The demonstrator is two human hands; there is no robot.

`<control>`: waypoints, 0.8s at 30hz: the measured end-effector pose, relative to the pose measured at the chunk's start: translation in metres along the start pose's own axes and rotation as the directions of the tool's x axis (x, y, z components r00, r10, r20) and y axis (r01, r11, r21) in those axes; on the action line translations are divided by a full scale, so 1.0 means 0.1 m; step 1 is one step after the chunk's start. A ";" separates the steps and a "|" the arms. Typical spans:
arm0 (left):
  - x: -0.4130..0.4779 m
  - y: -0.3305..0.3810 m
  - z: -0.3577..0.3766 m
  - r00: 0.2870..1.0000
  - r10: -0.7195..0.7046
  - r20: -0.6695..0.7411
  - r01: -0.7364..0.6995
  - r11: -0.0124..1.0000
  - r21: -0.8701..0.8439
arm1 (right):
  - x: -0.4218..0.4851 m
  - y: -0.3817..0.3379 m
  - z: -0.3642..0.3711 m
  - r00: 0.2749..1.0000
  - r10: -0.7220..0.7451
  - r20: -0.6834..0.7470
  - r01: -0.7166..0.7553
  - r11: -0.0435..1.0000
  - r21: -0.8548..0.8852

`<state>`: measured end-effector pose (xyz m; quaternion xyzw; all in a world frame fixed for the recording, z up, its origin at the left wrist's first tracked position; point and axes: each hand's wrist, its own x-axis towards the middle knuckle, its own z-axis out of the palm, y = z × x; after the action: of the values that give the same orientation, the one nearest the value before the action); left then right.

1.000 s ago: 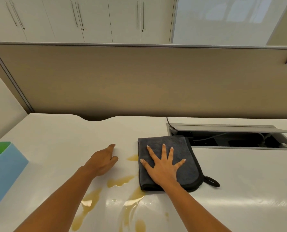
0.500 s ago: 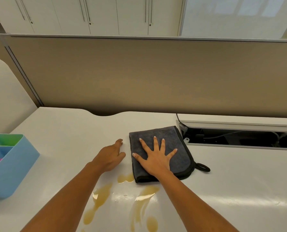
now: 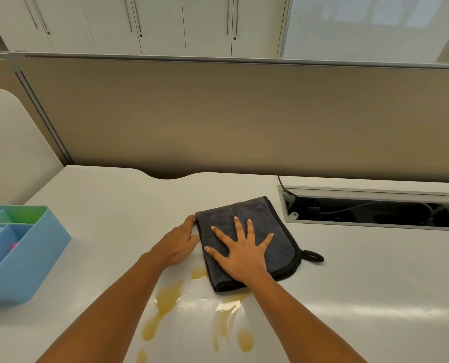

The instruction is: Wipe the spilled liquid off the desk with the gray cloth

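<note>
The right hand's grip [image 3: 240, 254] lies spread flat on the folded gray cloth [image 3: 247, 239]. The brown spilled liquid [image 3: 165, 299] sits on the white counter [image 3: 375, 297] just nearer the person and to the left of that grip. The left hand [image 3: 177, 244], loosely curled, touches the cloth's left edge.

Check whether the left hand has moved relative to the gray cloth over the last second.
Yes. The left hand has closed rightward onto the gray cloth; its fingertips now touch the cloth's left edge.

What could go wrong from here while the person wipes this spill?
The spilled liquid lies nearer the person than the gray cloth; both forearms hang over the puddles and may smear them. A wipe pushed rightward could drive liquid toward the open cable tray, where wires show.
</note>
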<state>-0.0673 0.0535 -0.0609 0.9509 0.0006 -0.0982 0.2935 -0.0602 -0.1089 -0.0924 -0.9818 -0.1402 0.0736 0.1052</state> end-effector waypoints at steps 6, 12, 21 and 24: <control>-0.22 -0.14 0.15 0.993 0.030 -0.117 -0.040 0.995 -0.091 | -0.17 0.03 0.04 1.000 0.004 -0.018 -0.004 1.000 -0.008; -0.59 -0.47 0.19 0.977 0.045 -0.209 -0.039 0.999 0.031 | -0.41 0.06 0.07 0.998 0.058 -0.026 -0.058 0.998 0.003; -1.14 -0.94 0.14 0.949 -0.015 -0.314 0.050 0.993 0.103 | -0.78 0.13 0.15 0.991 0.129 -0.045 -0.130 0.992 -0.007; -1.32 -1.00 0.18 0.936 -0.016 -0.352 0.063 0.990 0.123 | -0.94 0.15 0.18 0.988 0.146 -0.039 -0.147 0.989 -0.009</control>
<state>-0.2060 0.1334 -0.1068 0.9703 0.0653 0.0670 0.2230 -0.1491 -0.1468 -0.1021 -0.9913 -0.0661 0.0614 0.0961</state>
